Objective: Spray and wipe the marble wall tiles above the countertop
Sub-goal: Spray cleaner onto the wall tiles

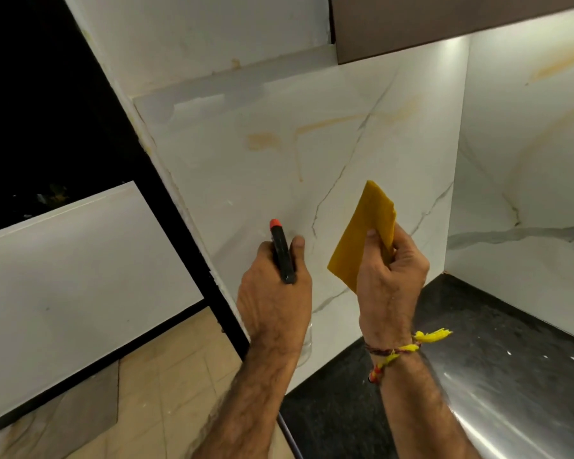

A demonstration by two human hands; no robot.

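Observation:
My left hand [274,293] grips a spray bottle [281,251] with a black head and an orange nozzle tip; the nozzle points at the marble wall tile [246,167] just ahead of it. The bottle's clear body shows partly below my wrist. My right hand [391,276] pinches a folded yellow cloth [365,233], held upright a little off the tile. The tile is white with grey veins and yellowish streaks near its upper part.
A black speckled countertop [345,409] lies below, with a shiny steel surface [511,392] to the right. A second marble wall [527,193] meets the first in a corner. A brown cabinet [444,21] hangs overhead. Beige floor tiles [166,376] lie left.

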